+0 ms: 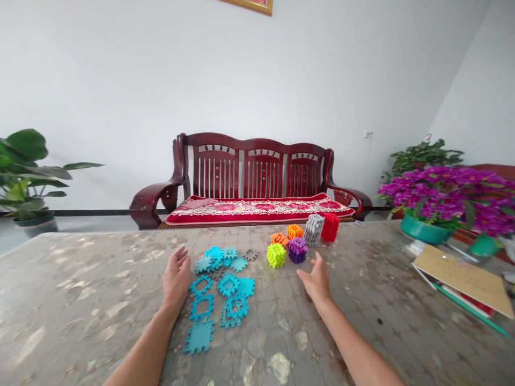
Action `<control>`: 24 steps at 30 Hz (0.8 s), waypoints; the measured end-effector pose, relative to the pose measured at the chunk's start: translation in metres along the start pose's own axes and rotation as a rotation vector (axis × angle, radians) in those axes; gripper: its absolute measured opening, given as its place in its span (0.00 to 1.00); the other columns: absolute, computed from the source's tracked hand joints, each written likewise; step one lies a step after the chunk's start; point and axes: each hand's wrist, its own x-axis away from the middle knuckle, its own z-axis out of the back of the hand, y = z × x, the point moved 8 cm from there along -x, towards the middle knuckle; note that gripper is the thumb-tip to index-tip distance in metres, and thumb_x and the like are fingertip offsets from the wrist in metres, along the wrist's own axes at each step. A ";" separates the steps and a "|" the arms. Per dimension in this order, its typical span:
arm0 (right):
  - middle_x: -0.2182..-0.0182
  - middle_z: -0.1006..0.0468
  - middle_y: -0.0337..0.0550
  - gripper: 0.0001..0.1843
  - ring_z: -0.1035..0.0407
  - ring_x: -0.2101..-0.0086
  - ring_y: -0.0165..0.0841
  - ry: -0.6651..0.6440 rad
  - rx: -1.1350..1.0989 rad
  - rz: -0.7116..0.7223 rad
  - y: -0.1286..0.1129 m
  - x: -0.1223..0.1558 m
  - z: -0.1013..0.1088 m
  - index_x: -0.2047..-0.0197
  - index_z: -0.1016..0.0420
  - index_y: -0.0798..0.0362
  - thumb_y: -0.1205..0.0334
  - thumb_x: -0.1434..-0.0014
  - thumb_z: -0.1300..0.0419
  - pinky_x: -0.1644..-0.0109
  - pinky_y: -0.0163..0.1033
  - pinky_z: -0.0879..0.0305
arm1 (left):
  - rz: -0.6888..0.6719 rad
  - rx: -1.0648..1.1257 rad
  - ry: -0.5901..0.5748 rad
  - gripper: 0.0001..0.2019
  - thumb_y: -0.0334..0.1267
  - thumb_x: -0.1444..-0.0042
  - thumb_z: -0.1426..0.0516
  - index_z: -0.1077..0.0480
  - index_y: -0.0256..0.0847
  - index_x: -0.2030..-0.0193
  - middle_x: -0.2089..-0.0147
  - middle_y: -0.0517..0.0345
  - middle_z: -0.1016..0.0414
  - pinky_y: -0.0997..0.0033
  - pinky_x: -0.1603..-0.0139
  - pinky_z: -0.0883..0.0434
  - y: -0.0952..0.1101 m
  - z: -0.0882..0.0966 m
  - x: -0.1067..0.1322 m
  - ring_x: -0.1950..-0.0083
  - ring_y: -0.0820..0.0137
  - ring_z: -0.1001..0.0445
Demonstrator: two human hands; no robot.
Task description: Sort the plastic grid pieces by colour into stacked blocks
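My left hand [177, 273] rests on the table just left of a spread of flat blue interlocking tiles [200, 336]; its fingers are stretched out and it holds nothing. Some tiles are solid, others are hollow frames, and a few grey frames [251, 254] lie among them. Over on the right, my right hand [316, 276] is open, thumb apart from the fingers, near the purple stack [298, 250]. Around that stand a yellow-green stack [276, 255], orange tiles [295, 231], a tall grey stack [314, 229] and a red stack [330, 227].
The patterned tabletop [257, 348] spans the foreground. On its right are purple flowers in a teal pot [426, 230], a brown envelope [462, 276] and a green pencil-like stick [475, 311]. A wooden bench [253, 166] stands behind; a potted plant [34, 222] is at far left.
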 end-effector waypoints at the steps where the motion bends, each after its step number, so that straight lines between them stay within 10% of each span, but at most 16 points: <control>1: 0.59 0.22 0.51 0.39 0.27 0.60 0.45 -0.023 0.054 -0.010 -0.002 -0.005 -0.006 0.43 0.36 0.55 0.54 0.59 0.35 0.54 0.49 0.32 | 0.073 0.026 0.022 0.28 0.47 0.39 0.56 0.42 0.40 0.33 0.39 0.46 0.28 0.59 0.42 0.29 -0.001 0.005 0.000 0.42 0.60 0.26; 8: 0.44 0.28 0.59 0.59 0.34 0.46 0.55 -0.260 0.394 -0.302 -0.015 -0.020 -0.026 0.30 0.52 0.57 0.46 0.59 0.32 0.45 0.56 0.39 | 0.171 0.013 0.054 0.26 0.43 0.43 0.51 0.34 0.38 0.39 0.42 0.47 0.25 0.61 0.42 0.30 0.000 0.011 0.001 0.44 0.61 0.25; 24: 0.48 0.24 0.59 0.46 0.33 0.48 0.52 -0.330 0.584 -0.237 -0.028 -0.026 -0.027 0.31 0.51 0.63 0.51 0.46 0.41 0.46 0.49 0.39 | 0.118 -0.136 -0.033 0.25 0.41 0.43 0.50 0.32 0.39 0.39 0.41 0.47 0.26 0.61 0.43 0.29 -0.005 0.001 -0.003 0.46 0.60 0.24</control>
